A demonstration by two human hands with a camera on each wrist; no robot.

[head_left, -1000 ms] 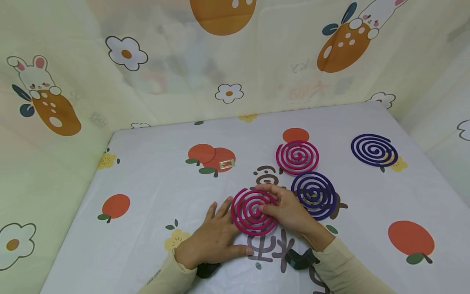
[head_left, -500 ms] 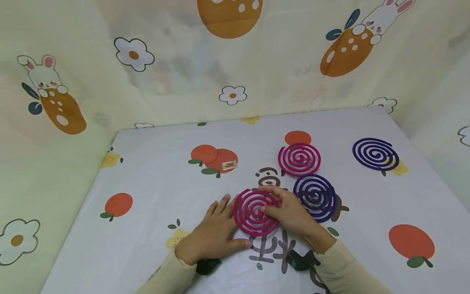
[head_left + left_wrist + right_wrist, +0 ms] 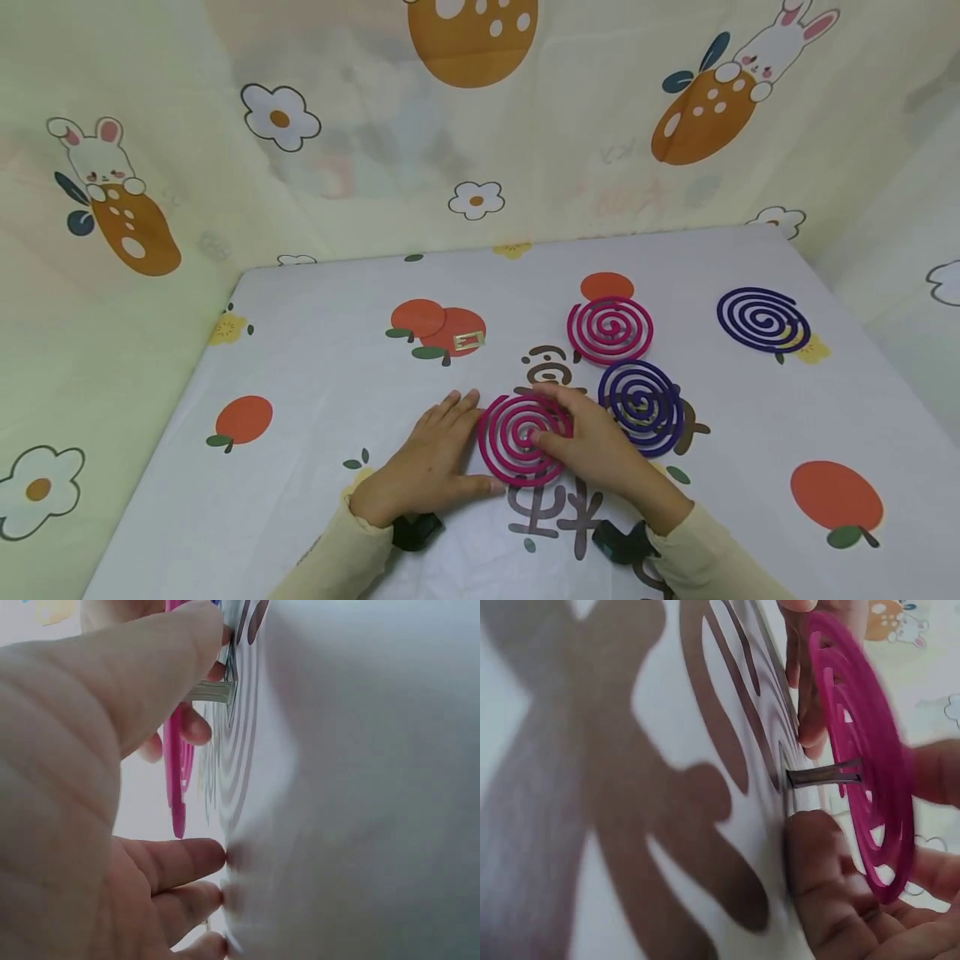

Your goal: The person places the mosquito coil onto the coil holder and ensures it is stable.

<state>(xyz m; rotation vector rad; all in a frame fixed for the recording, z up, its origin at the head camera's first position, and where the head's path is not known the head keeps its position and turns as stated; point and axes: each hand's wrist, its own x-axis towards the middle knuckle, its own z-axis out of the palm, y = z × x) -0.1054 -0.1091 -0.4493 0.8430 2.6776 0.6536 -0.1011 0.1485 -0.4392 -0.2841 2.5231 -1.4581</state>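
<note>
A pink mosquito coil (image 3: 524, 437) is raised over the table on a thin metal stand (image 3: 821, 777), with its centre at the stand's tip in the right wrist view. My right hand (image 3: 600, 450) pinches this coil, thumb on top near the middle and fingers at its far right side and below. Beside the coil's left edge, my left hand (image 3: 427, 462) rests with straight fingers, fingertips touching the table. Its thumb points toward the coil's near edge. From the left wrist view, the pink coil (image 3: 174, 765) appears edge-on, apart from the left fingers.
Behind the right hand lie another pink coil (image 3: 612, 329) and a dark blue coil (image 3: 640, 404), edges close together. A second dark blue coil (image 3: 763, 320) lies farther right. A small metal stand (image 3: 469, 341) lies flat at back left on the printed tablecloth (image 3: 322, 358).
My left hand has drawn slightly left, its fingers now out from the coil's edge and closer together. The right hand keeps its hold on the pink coil. The head view has shifted a little.
</note>
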